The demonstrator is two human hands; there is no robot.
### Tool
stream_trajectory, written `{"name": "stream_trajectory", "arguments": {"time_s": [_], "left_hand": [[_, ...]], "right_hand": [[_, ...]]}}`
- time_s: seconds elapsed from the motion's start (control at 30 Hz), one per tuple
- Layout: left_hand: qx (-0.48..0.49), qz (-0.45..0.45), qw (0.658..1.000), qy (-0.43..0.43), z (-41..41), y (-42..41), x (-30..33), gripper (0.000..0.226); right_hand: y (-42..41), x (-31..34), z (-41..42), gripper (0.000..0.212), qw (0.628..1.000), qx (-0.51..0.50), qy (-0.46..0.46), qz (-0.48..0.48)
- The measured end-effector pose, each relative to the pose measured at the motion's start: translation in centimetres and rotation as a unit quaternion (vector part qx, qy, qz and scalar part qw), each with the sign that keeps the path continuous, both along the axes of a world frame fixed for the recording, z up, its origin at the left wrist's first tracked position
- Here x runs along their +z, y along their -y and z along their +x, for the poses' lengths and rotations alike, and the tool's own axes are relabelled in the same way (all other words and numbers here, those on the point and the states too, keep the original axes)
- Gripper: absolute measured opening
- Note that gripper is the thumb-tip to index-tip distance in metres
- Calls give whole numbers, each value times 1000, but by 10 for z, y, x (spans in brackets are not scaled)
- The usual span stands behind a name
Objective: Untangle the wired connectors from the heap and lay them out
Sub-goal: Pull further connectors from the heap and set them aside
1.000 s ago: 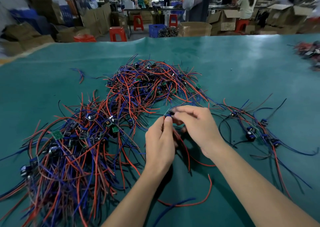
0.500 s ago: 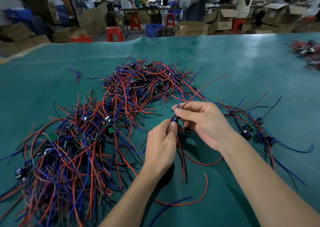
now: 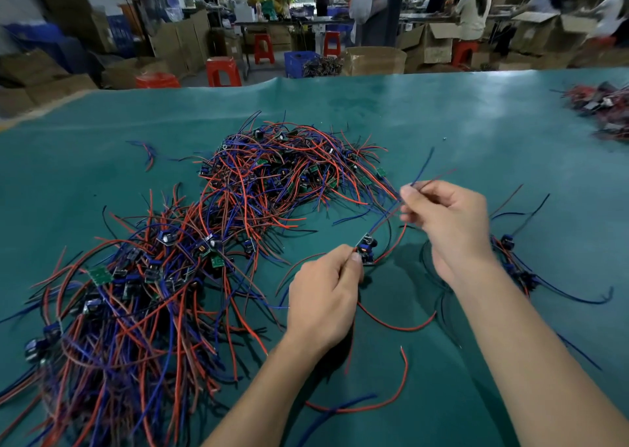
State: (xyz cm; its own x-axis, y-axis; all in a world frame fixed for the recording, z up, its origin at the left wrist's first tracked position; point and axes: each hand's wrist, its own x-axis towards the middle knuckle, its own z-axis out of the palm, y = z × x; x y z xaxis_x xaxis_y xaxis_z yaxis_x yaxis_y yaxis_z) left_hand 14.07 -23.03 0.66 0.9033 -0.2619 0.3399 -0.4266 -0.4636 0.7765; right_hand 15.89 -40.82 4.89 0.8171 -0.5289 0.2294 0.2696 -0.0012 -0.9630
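Between the heap (image 3: 190,259) and the laid-out connectors (image 3: 510,259), the left hand (image 3: 323,296) pinches one connector (image 3: 366,249) while the right hand (image 3: 446,222) pinches its blue and red leads, drawn taut above the green mat (image 3: 442,123). Judging by this, straightening is under way (not yet laying down); next it should go rightward, beside the others, without snagging them.

Factory assembly floor; cardboard boxes (image 3: 371,60), red stools (image 3: 223,71), workers at benches (image 3: 473,7); green worktable (image 3: 442,113) w/ wire heap (image 3: 190,242).
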Motion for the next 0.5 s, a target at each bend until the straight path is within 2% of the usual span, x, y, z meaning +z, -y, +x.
{"name": "stream_trajectory", "arguments": {"time_s": [0.07, 0.17, 0.2, 0.27, 0.33, 0.37, 0.43, 0.5], "left_hand": [[4, -1, 1000, 1, -1, 1, 0, 34], [24, -45, 999, -3, -2, 1, 1, 35], [36, -69, 997, -7, -1, 0, 0, 35], [51, -99, 994, -14, 1, -1, -1, 35], [54, -103, 993, -12, 1, -1, -1, 34], [52, -104, 993, -9, 1, -2, -1, 34], [37, -113, 993, -10, 1, -1, -1, 34], [22, -122, 992, -19, 2, -1, -1, 35]], "right_hand": [[9, 3, -1, 20, 996, -41, 23, 81], [20, 6, -1, 17, 967, -138, 50, 206], [21, 7, -1, 17, 963, -164, 44, 211], [15, 7, -1, 18, 979, -158, -3, 133], [-2, 4, -2, 17, 997, -27, -65, 15], [-12, 2, -3, 18, 993, 68, -95, -30], [-29, -3, -7, 23, 963, 230, -127, -65], [-37, -8, -8, 15, 948, 289, -111, -73]]}}
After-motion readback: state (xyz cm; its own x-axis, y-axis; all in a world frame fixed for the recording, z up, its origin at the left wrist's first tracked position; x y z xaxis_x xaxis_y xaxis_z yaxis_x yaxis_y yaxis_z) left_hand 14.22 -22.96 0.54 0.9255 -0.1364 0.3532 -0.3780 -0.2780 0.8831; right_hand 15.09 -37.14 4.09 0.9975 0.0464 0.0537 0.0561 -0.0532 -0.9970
